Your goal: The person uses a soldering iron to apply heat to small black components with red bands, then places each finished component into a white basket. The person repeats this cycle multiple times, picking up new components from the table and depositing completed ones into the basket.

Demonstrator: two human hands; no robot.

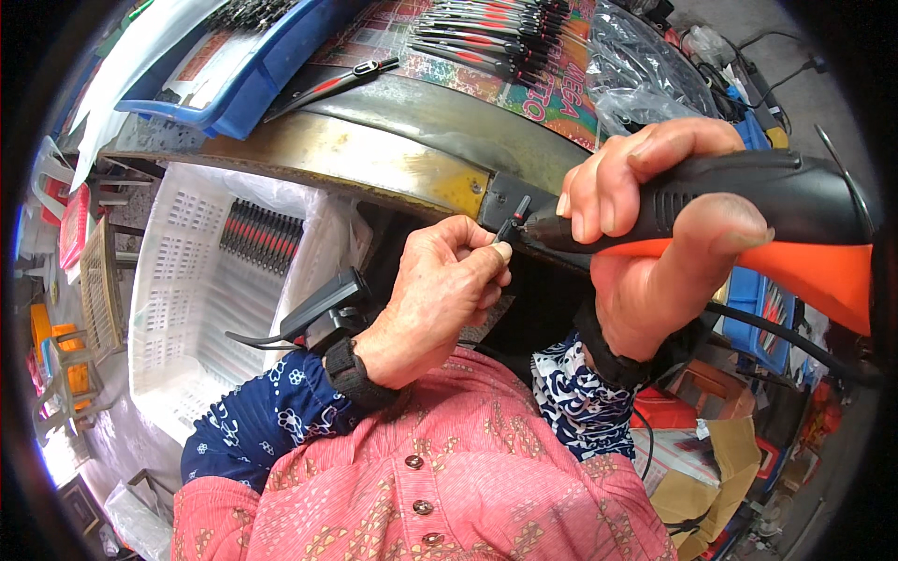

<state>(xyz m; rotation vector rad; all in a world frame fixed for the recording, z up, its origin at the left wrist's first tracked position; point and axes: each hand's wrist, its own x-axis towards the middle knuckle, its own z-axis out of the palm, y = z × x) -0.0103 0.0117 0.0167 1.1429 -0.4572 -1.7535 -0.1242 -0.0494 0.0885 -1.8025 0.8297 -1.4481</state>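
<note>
The left hand (435, 280) is pinching a small black-and-red part (511, 222) between thumb and fingers, and the part is sitting at the front edge of the table (449, 122), in front of a dark metal block (505, 190); the right hand (641, 294) is wrapping around a black-and-orange handheld power tool (776, 192), its fingers curling over the top and its thumb lying along the near side, while the narrow nose of the tool is pointing left at the part, though whether the two are touching is too small to tell; farther back, a pile of slim black-and-red pieces (491, 37) is resting on a colourful printed sheet (575, 56), with clear plastic bags (645, 70) lying to its right, and a single slim piece (332, 86) is lying just beside a blue tray (253, 93); below the table on the left, a white perforated basket (173, 252) is holding a neat row of similar pieces (262, 238)
</note>
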